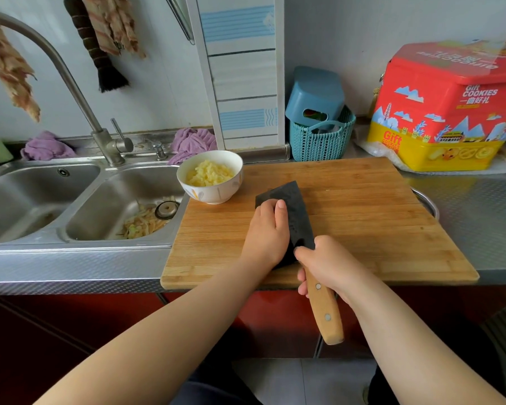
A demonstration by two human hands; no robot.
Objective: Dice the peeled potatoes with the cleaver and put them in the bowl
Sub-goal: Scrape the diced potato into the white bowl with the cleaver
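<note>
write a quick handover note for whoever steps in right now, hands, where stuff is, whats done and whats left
Right hand grips the cleaver by its wooden handle, which juts past the board's near edge.
Left hand rests on the blade's left face, thumb on top; whether it holds any potato cannot be seen.
Bowl stands at the far left corner of the cutting board, holding diced potato.
Peelings lie in the right sink basin.
Done: no whole potato or loose dice show on the board, so the dicing looks finished.
Left: check the blade for stuck bits, then set the cleaver down.
</note>
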